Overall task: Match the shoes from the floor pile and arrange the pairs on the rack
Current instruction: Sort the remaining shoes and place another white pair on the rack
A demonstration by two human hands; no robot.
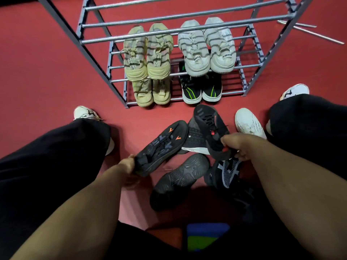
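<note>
My left hand [127, 165] grips the heel of a black shoe with orange marks [161, 145], lifted off the red floor. My right hand [238, 145] holds a black shoe with red accents [210, 126] by its heel, toe pointing at the rack. Below them lie a black shoe sole-up [180, 181], a black-and-white patterned shoe [225, 171], another black shoe with a white sole [197, 141] and a white shoe [247, 122]. The grey metal rack [116, 53] holds a beige pair [148, 53], a white pair [206, 47], a second beige pair [152, 92] and a black-green pair [201, 89].
My legs in black trousers [56, 156] flank the pile, with my white sneakers [84, 112] on the floor at both sides. Loose metal rods [315, 33] lie right of the rack. A blue-green object [204, 235] sits near my lap.
</note>
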